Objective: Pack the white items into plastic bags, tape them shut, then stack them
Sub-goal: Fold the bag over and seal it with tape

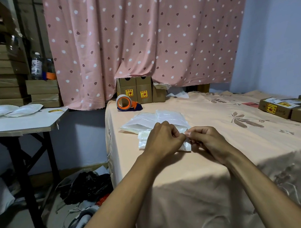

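Room: pink dotted curtain [139,42] behind a bed [223,162] with a peach sheet; a folding bench [19,123] stands at the left.
Task's thing: white item in a plastic bag [143,141], lying on the near left part of the bed, partly under both hands.
Left hand [162,140]: fingers [176,132] curled, pinching the bag's edge.
Right hand [209,141]: fingers [191,133] pinching the same edge, just beside the left ones.
Packed pile [152,121]: just behind the hands.
Tape dispenser [127,103]: far, well apart from the hands.
Handling: probably light and soft, with thin slippery film; best held at the open edge and folded flat before taping.
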